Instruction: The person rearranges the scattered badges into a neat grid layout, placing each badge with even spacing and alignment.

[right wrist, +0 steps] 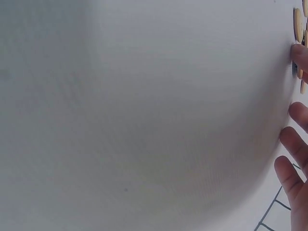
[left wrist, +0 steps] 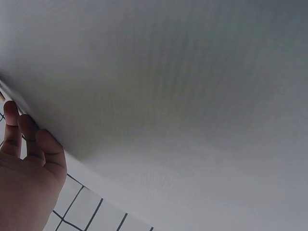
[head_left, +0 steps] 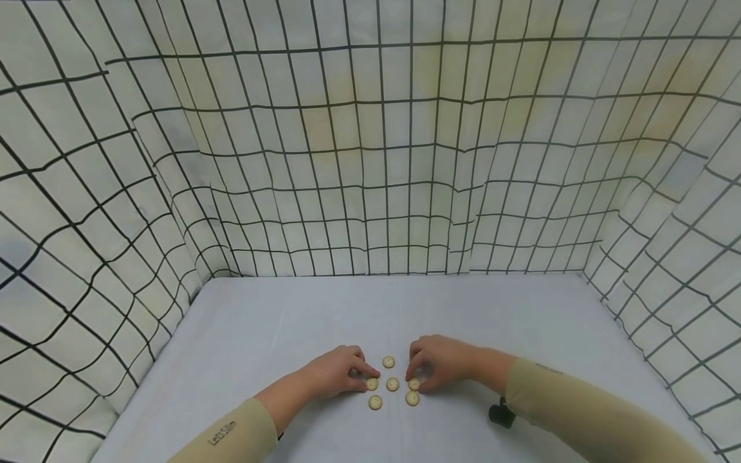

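Nearest the head camera are two tan sleeves, the right sleeve (head_left: 590, 402) and the left sleeve (head_left: 228, 436), with a small black thing (head_left: 502, 415) beside the right one. Past its sleeve, the left hand (head_left: 331, 373) reaches in, and its finger and thumb pinch the left disc (head_left: 372, 384), a small, round, tan piece like a button. The right hand (head_left: 444, 361) does the same from its side, with finger and thumb pinching the right disc (head_left: 413, 384). How hard either hand squeezes, the pictures do not tell. Four more lie on the white table (head_left: 393, 312). The middle disc (head_left: 392, 384) sits between the two hands. The far disc (head_left: 388, 362) lies a bit past the left fingertips. On the near side of the left thumb is the lower left disc (head_left: 375, 402), and on the near side of the right thumb is the lower right disc (head_left: 412, 399), so close to the right disc that they may touch. That looks like the likeliest trouble: if the right thumb slides toward the person, it could bump that neighbor away. The discs look thin, so a weak pinch could slip off an edge and send one skidding.
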`<state>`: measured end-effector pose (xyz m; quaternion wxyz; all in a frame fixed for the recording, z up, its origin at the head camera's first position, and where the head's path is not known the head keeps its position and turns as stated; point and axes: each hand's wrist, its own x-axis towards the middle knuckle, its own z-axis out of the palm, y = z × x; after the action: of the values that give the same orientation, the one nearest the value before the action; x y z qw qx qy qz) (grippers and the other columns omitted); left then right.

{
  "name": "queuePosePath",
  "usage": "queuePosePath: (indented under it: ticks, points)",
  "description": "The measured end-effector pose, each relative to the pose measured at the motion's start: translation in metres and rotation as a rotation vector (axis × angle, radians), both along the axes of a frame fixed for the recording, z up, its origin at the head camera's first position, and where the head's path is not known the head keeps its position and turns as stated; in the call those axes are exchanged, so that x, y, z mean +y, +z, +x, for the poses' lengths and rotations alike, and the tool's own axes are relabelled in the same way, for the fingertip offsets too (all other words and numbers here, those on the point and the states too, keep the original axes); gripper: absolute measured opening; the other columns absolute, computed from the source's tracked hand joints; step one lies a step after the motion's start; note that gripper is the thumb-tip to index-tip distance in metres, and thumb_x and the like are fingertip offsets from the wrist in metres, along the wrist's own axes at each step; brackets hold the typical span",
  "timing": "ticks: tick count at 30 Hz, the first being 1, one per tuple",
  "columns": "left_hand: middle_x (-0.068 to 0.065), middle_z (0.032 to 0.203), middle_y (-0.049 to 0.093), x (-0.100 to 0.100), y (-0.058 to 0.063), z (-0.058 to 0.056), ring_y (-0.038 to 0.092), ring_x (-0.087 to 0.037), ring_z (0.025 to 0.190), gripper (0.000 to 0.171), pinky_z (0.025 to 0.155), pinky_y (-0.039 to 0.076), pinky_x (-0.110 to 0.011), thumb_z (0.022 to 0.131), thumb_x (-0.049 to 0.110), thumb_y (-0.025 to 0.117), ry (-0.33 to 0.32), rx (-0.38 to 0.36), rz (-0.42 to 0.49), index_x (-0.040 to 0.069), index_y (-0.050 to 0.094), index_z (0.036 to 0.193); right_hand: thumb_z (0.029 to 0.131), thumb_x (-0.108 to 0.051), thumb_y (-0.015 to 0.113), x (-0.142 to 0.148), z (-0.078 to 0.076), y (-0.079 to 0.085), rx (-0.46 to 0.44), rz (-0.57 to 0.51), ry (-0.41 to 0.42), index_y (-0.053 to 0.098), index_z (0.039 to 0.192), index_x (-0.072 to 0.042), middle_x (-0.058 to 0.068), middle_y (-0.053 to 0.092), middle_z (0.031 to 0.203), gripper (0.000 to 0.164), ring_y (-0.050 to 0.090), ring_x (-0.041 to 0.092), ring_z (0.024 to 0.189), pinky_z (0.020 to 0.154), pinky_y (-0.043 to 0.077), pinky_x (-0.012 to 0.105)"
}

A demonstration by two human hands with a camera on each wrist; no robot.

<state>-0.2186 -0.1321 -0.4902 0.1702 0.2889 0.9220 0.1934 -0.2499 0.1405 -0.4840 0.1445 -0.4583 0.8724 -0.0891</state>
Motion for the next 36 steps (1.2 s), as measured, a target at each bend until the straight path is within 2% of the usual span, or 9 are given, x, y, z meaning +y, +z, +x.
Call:
queuePosePath:
  ticks: [12, 20, 36]
  points:
    - [0.018, 0.092, 0.051, 0.002, 0.003, 0.000, 0.044, -0.004, 0.080, 0.030, 0.070, 0.039, -0.022, 0.078, 0.037, 0.071, 0.024, -0.005, -0.006, 0.042, 0.066, 0.108, 0.077, -0.041, 0.071, 0.004, -0.008, 0.000, -0.060, -0.044, -0.062, 0.065, 0.097, -0.043, -0.018, 0.051, 0.096, 0.020, 0.047, 0.003, 0.089, 0.083, 0.042, 0.027]
    - [0.017, 0.092, 0.052, 0.002, 0.003, 0.001, 0.045, -0.004, 0.081, 0.029, 0.070, 0.040, -0.022, 0.079, 0.037, 0.071, 0.013, -0.010, 0.007, 0.040, 0.067, 0.107, 0.075, -0.040, 0.072, 0.005, -0.019, 0.001, -0.044, -0.064, -0.133, 0.066, 0.095, -0.042, -0.016, 0.053, 0.094, 0.021, 0.048, 0.004, 0.087, 0.080, 0.043, 0.027]
    - [0.018, 0.091, 0.052, 0.001, 0.004, 0.002, 0.047, -0.003, 0.084, 0.029, 0.074, 0.040, -0.022, 0.079, 0.036, 0.071, 0.006, -0.019, 0.022, 0.039, 0.068, 0.108, 0.077, -0.041, 0.071, -0.009, -0.065, 0.003, -0.026, -0.067, -0.253, 0.067, 0.095, -0.041, -0.016, 0.055, 0.091, 0.019, 0.049, 0.006, 0.086, 0.078, 0.043, 0.027]
